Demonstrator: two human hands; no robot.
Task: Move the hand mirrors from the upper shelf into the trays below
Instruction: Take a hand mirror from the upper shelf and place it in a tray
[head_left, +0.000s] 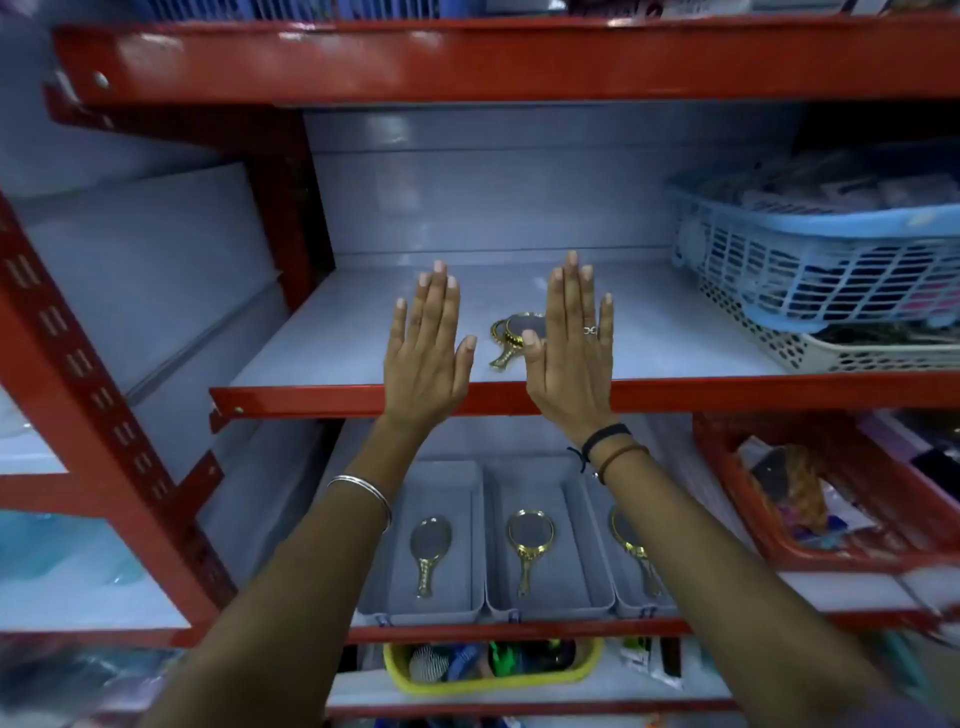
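Observation:
Gold-framed hand mirrors lie stacked on the grey upper shelf, partly hidden behind my right hand. My left hand is raised flat to their left, fingers straight, holding nothing. My right hand is also flat and empty, in front of the mirrors. Below, three grey trays stand side by side: the left tray holds a mirror, the middle tray holds a mirror, and the right tray holds a mirror partly covered by my right forearm.
A blue basket of goods rests on a white basket at the upper shelf's right. A red basket sits right of the trays. A yellow basket is on the shelf beneath. Red rack posts rise at left.

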